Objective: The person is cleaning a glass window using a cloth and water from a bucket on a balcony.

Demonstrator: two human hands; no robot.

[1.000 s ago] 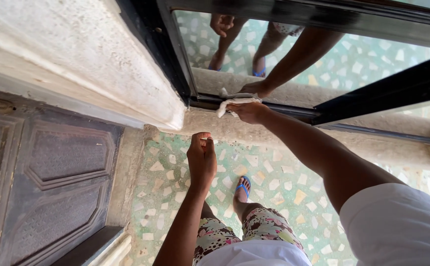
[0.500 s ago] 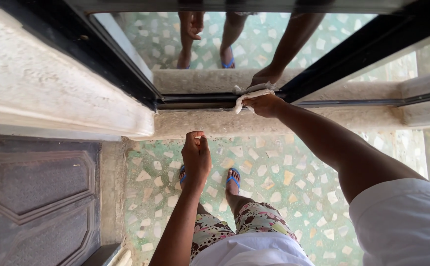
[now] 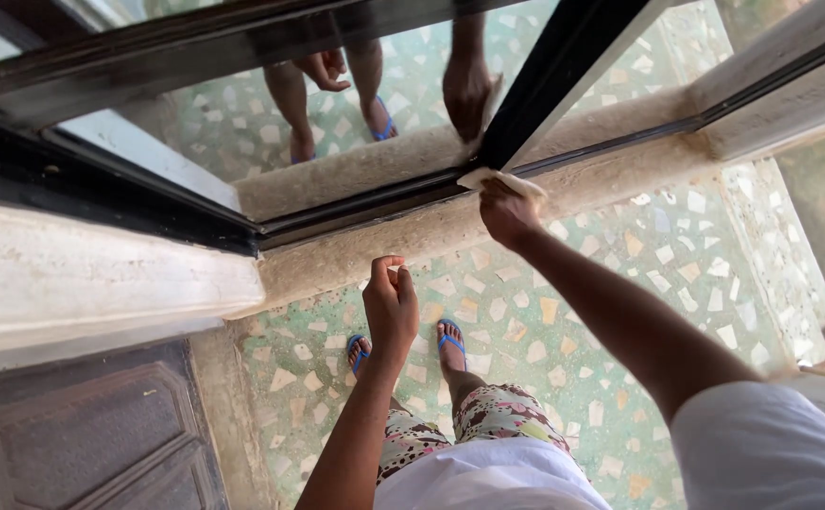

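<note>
White cloth [image 3: 499, 179]: bunched, pressed flat against the lower black window frame [image 3: 564, 71] at the point where the upright bar meets the bottom rail, just above the rough stone sill [image 3: 403, 241]. Held there by the right hand [image 3: 505, 212], fingers curled over the wad from below so that the palm backs the fabric against the frame. Likely gripped this way to keep the cloth folded thick and to put pressure into the corner of the frame.

Right arm: extended forward and up, nearly straight, wrist slightly bent back toward the glass. Short white sleeve [image 3: 772, 453] visible at the shoulder.

Left hand [image 3: 391, 307]: holding nothing, loosely closed with fingers folded inward and thumb raised, hanging in front of the body well apart from the cloth and below the sill. Left forearm angled up from the lower edge of the view, elbow bent.

Glass pane [image 3: 356, 104]: reflecting both hands, the legs and the floor. Below: green terrazzo floor [image 3: 620, 312], feet in blue sandals [image 3: 450, 340], patterned trousers [image 3: 488, 420]. Dark panelled door [image 3: 72, 434] at lower left, beside a pale plastered ledge [image 3: 91, 283].
</note>
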